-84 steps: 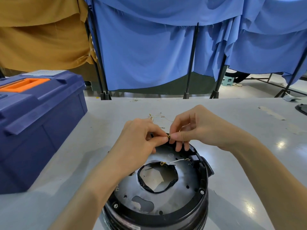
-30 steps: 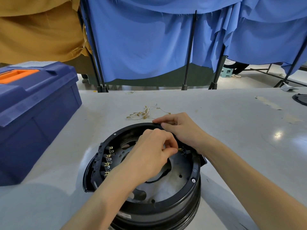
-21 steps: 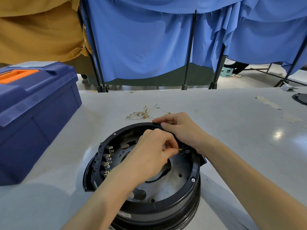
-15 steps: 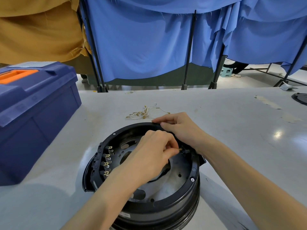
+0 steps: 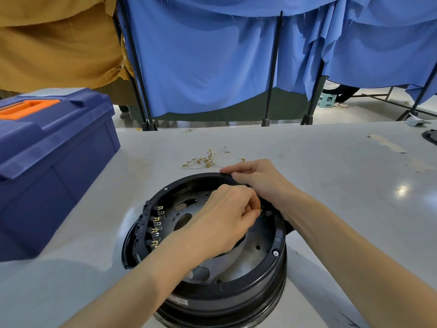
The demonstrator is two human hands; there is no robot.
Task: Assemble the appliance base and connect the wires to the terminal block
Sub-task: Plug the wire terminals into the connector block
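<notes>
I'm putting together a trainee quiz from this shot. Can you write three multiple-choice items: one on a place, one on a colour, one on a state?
1. Where does the loose wire bundle lie?
A. on the table beyond the appliance base
B. inside the base
C. on the floor

2. What colour is the handle on the toolbox?
A. green
B. white
C. orange

3. What is the left hand doing?
A. lying flat on the table
B. pinching a small brass wire terminal inside the base
C. lifting the toolbox

Key:
1 A, the bundle rests on bare tabletop past the far rim.
2 C, an orange handle sits in the blue lid.
3 B, thumb and finger close on a brass tip, while the right hand grips the rim.
</notes>
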